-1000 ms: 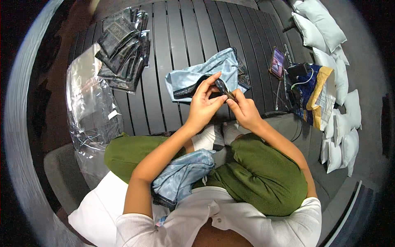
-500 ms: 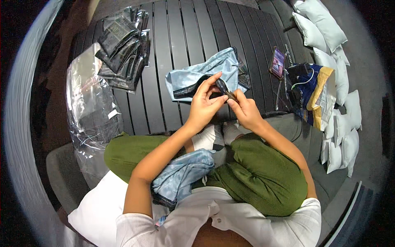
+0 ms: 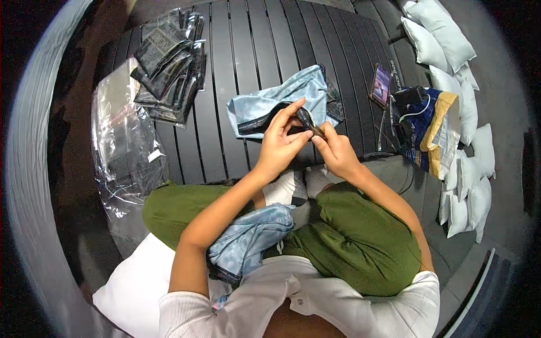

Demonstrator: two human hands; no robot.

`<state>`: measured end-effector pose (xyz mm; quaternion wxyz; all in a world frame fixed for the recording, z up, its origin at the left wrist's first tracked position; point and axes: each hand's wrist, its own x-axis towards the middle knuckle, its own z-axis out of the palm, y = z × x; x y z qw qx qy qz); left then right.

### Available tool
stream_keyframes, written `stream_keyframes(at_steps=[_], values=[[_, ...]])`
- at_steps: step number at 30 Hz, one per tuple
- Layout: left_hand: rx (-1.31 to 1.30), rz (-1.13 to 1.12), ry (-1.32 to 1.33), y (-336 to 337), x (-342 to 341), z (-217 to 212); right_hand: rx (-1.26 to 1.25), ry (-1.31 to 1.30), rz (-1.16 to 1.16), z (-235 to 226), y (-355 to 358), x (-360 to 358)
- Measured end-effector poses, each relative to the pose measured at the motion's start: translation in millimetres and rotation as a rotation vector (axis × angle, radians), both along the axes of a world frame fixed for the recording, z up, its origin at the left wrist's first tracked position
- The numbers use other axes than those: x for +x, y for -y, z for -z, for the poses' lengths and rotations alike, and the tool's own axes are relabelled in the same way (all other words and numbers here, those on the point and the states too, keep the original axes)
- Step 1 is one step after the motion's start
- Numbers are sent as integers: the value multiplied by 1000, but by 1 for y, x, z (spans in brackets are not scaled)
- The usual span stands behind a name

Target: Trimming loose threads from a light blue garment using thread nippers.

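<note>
Both hands, left hand [image 3: 279, 147] and right hand [image 3: 333, 152], pinch one small dark item [image 3: 305, 117] above the pale blue cloth [image 3: 287, 96] on the slatted table [image 3: 248, 50]

Left hand [image 3: 280, 147] and right hand [image 3: 337, 153] pinch a small dark item [image 3: 305, 117].

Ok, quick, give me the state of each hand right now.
Left hand: closed, fingers pinching the small dark item.
Right hand: closed, fingers gripping the same small dark item at its lower end.
</note>
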<state>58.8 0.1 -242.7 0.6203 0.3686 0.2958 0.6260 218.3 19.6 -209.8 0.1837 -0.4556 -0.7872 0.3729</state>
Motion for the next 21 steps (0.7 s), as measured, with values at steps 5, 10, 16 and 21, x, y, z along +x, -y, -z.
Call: stream_keyframes(at_steps=[5, 10, 16, 21], values=[[3, -10, -10, 1, -1, 0, -10, 15, 3, -1, 0, -1], [5, -13, -46, 0, -1, -2, -15, 17, 7, -1, 1, 0], [11, -2, -44, 1, -1, -3, -13, -19, 11, -1, 1, -1], [-6, 10, -40, 2, -1, -3, -3, -19, 14, -1, 2, -2]])
